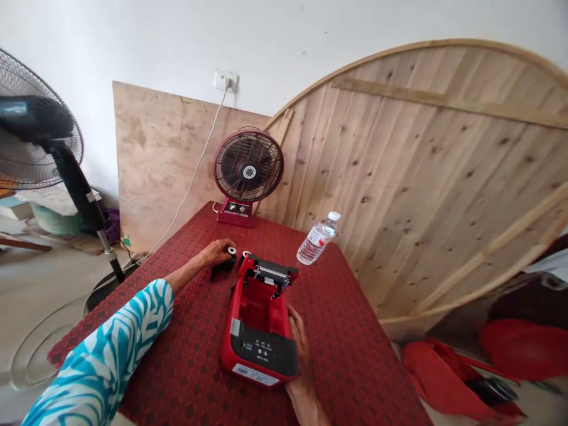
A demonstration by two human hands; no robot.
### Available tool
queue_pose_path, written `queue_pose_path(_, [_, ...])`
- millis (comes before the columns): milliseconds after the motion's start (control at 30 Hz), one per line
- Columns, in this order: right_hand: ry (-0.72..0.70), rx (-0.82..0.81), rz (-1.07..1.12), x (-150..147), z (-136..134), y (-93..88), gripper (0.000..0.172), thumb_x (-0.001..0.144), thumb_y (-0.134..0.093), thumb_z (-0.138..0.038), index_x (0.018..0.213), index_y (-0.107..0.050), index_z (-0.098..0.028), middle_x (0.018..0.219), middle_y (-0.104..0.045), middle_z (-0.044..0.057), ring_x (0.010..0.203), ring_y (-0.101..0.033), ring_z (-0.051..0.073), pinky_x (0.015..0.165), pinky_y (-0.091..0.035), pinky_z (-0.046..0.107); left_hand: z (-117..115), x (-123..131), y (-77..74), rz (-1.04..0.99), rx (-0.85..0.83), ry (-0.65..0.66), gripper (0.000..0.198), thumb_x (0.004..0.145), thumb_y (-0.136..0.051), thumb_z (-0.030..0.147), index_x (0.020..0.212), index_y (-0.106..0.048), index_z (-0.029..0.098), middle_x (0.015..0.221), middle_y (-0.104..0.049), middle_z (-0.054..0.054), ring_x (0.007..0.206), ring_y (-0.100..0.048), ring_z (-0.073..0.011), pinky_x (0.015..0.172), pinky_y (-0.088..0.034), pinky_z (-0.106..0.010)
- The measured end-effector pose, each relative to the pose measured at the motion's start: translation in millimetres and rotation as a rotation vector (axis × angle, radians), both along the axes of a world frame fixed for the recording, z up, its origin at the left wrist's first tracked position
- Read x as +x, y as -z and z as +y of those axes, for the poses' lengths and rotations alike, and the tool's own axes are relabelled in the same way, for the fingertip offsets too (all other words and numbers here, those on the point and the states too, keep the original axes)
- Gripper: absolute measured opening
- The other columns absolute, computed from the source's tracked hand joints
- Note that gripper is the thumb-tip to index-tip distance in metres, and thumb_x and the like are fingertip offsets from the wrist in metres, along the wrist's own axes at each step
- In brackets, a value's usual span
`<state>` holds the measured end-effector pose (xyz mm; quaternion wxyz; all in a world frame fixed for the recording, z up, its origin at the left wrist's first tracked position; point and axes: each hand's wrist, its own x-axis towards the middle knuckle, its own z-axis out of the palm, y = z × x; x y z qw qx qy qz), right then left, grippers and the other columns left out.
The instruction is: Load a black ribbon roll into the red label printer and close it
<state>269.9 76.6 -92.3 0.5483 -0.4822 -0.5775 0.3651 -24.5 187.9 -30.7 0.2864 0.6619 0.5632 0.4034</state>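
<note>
A red and black label printer (261,349) sits on the cloth-covered table with its black lid (271,269) raised and its red inner bay exposed. My right hand (300,346) grips the printer's right side, the fingers partly hidden behind it. Beyond the printer's far left corner, my left hand (218,251) has its fingers closed around a small roll with a white ring-shaped end (231,251). A dark object (222,268) lies just below that hand; its kind is unclear. Another white ring-shaped piece (245,254) shows partly behind the printer's lid.
A clear water bottle (316,239) stands on the red patterned table (350,343), right of the printer. At the far edge is a red table fan (248,171). A black standing fan (75,171) is on the left. Wooden boards (399,177) lean on the wall.
</note>
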Motion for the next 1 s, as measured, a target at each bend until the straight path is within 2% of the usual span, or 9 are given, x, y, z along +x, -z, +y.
queue_pose_path(100, [-0.04,0.007,-0.042,2,-2,-1.7,0.037,0.081,-0.057,-0.051,0.107,-0.072,-0.028,0.127,-0.063,0.005,0.124,-0.051,0.032,0.108,-0.036,0.047,2,0,2.0,0.066,-0.028,0.008,0.035,0.066,-0.056,0.013,0.099,-0.067,0.016,0.089,-0.073,-0.003,0.084,-0.066,-0.0192,0.078,-0.052,-0.027])
queue_pose_path(267, [-0.026,0.028,-0.05,2,-5,-5.6,0.039,0.083,-0.056,-0.049,0.114,-0.069,-0.029,0.127,-0.062,0.006,0.124,-0.051,0.031,0.109,-0.034,0.048,15,6,-14.8,0.148,-0.062,0.041,0.041,0.08,-0.056,0.024,0.12,-0.063,0.017,0.117,-0.069,-0.007,0.107,-0.064,-0.0219,0.089,-0.049,-0.026])
queue_pose_path(400, [0.013,-0.026,-0.006,-2,-5,-6.5,0.038,0.087,-0.05,-0.049,0.111,-0.07,-0.027,0.126,-0.064,0.007,0.123,-0.053,0.03,0.106,-0.038,0.047,27,23,-25.2,0.257,-0.141,0.134,0.029,0.081,-0.067,0.029,0.106,-0.068,0.016,0.106,-0.071,-0.007,0.1,-0.065,-0.0228,0.09,-0.049,-0.034])
queue_pose_path(567, [-0.007,-0.123,0.081,-7,-7,-13.0,0.043,0.088,-0.049,-0.053,0.117,-0.066,-0.026,0.126,-0.065,0.006,0.122,-0.055,0.028,0.105,-0.04,0.044,27,38,-28.9,0.328,-0.183,0.186,0.021,0.087,-0.065,0.034,0.096,-0.067,0.015,0.101,-0.069,-0.006,0.098,-0.064,-0.0217,0.092,-0.049,-0.045])
queue_pose_path(633, [-0.022,-0.135,0.1,-8,-8,-16.7,0.046,0.087,-0.049,-0.055,0.117,-0.066,-0.025,0.127,-0.064,0.007,0.121,-0.055,0.028,0.104,-0.041,0.043,26,39,-32.8,0.285,-0.154,0.165,0.017,0.081,-0.07,0.029,0.091,-0.068,0.016,0.096,-0.07,-0.005,0.099,-0.064,-0.0225,0.095,-0.046,-0.044])
queue_pose_path(733, [-0.036,-0.133,0.13,-10,-8,-21.2,0.047,0.086,-0.05,-0.056,0.116,-0.067,-0.024,0.126,-0.065,0.008,0.12,-0.056,0.028,0.103,-0.042,0.042,19,35,-45.2,0.143,-0.085,0.128,0.02,0.071,-0.073,0.026,0.089,-0.069,0.018,0.089,-0.072,-0.003,0.096,-0.065,-0.023,0.094,-0.046,-0.037])
queue_pose_path(900, [-0.075,-0.168,0.245,-15,-7,-22.6,0.047,0.082,-0.055,-0.058,0.114,-0.066,-0.025,0.126,-0.064,0.006,0.119,-0.056,0.026,0.101,-0.043,0.04,-13,4,-73.8,-0.165,0.032,0.072,0.049,0.075,-0.063,0.042,0.115,-0.062,0.014,0.099,-0.072,-0.007,0.087,-0.067,-0.0215,0.078,-0.051,-0.031])
queue_pose_path(1000, [-0.056,-0.178,0.295,-19,-5,-22.2,0.047,0.08,-0.056,-0.058,0.112,-0.066,-0.025,0.122,-0.067,0.005,0.117,-0.058,0.026,0.098,-0.045,0.039,-41,-19,-82.0,-0.326,0.063,0.076,0.06,0.074,-0.063,0.05,0.123,-0.058,0.015,0.1,-0.071,-0.008,0.08,-0.068,-0.0202,0.07,-0.053,-0.031])
